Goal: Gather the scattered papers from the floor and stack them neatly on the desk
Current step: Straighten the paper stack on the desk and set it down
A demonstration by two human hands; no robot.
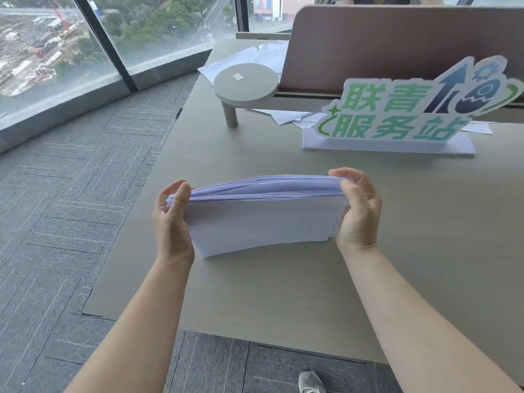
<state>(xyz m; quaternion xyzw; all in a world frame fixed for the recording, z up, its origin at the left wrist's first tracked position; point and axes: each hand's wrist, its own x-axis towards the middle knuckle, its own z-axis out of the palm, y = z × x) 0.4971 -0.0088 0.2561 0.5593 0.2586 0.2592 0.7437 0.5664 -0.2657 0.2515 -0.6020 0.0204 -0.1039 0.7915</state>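
No bins or trays showing; the desk (pixel 283 293) is carrying everything. Stack of papers (pixel 266 222) is standing on its long bottom edge on the desk, toward the middle and nearer the front edge than the back. Left hand (pixel 171 219) is clamping the stack's left end, thumb on the near face, fingers curling over the top corner. Right hand (pixel 358 211) is holding the right end the same way, fingers hooking over the upper right corner, palm against the side edge. The stack is looking thick, white with a faint violet cast; near face is blank, and the top edges are fanning slightly and bowing upward in the middle, so the sheets are not lying flush. Bottom edge is curving a little too. Behind it, toward the back edge, a sign (pixel 408 109) with green characters is standing upright on a white base. A small round stand (pixel 246 83) on one visible leg is sitting near the back left corner, with loose sheets (pixel 289 116) lying flat beside and behind it. A divider panel (pixel 397 46) is rising along the back edge. Grey carpet (pixel 71 208) is spreading left of the desk; a shoe (pixel 311 382) is showing below the front edge.
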